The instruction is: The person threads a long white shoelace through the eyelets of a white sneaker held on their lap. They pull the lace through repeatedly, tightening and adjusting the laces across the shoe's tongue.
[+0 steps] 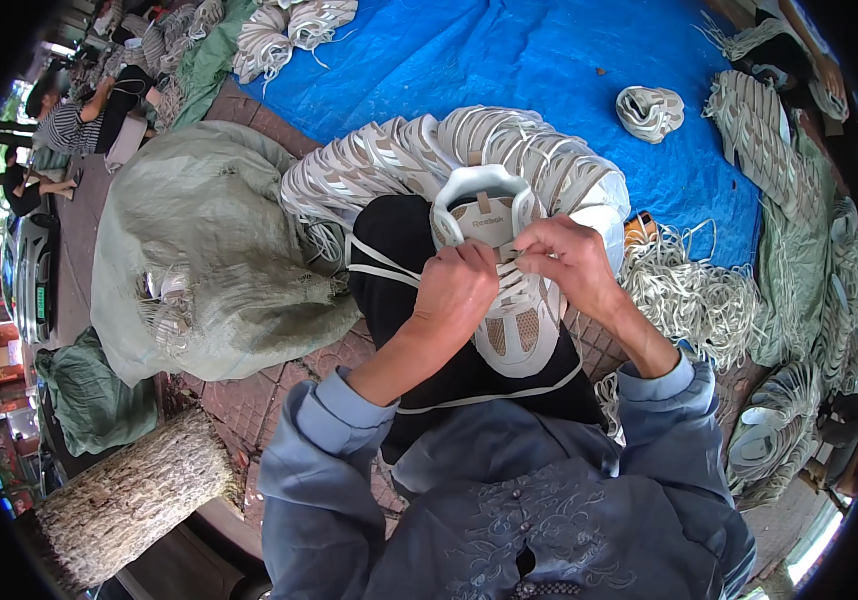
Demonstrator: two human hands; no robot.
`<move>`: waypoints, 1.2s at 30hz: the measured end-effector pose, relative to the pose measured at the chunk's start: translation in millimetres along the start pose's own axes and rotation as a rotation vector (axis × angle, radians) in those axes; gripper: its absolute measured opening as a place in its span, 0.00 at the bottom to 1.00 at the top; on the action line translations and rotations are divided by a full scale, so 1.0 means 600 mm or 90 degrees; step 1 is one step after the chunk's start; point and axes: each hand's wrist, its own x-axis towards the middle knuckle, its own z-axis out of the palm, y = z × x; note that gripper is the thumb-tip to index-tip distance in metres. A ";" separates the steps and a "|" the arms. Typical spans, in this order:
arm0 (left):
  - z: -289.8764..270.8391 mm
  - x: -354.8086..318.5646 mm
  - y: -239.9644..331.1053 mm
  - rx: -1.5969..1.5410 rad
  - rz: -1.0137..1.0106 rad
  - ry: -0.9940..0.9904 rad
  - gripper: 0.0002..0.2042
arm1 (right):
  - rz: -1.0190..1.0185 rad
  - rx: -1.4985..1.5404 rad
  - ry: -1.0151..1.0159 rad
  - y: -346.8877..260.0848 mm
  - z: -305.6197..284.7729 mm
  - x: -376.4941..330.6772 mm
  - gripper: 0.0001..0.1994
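Observation:
A white and beige shoe upper [515,345] lies on the black cloth over my lap, toe toward me. Its padded collar [481,178] and tongue point away, and white shoelace [517,290] crosses its lower eyelets. At the left eyelet edge, my left hand [457,287] is closed in a pinch on the shoelace; its fingertips are partly hidden. My right hand [573,262] pinches the shoelace by the right eyelet edge, thumb and forefinger together. Just beyond the shoe curves a long row of nested shoe uppers [389,160].
A bulging pale sack [199,250] stands at left, above a rough log [139,490]. Loose white laces [694,300] are heaped at right. One upper [650,113] rests on the blue tarp [509,60]. More stacked uppers [764,140] line the right; people [89,120] sit far left.

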 end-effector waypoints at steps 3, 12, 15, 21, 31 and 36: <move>-0.023 0.013 -0.025 -0.146 0.020 -0.084 0.05 | 0.320 0.450 -0.025 0.014 -0.013 0.001 0.08; -0.008 0.024 -0.042 -0.324 -0.061 -0.122 0.04 | 0.375 0.350 -0.006 0.064 -0.010 -0.017 0.10; -0.011 0.016 -0.031 -0.192 0.071 0.009 0.04 | 0.370 0.433 0.004 0.073 -0.009 -0.017 0.11; -0.073 0.045 -0.012 -0.424 0.051 0.178 0.05 | 0.275 0.854 0.044 0.056 -0.016 -0.029 0.08; -0.044 0.031 -0.004 -1.011 -0.228 -0.123 0.05 | 0.304 0.654 -0.051 0.020 -0.016 -0.009 0.05; -0.047 0.036 0.005 -0.872 -0.256 -0.096 0.03 | 0.300 0.634 -0.071 0.014 -0.011 -0.001 0.05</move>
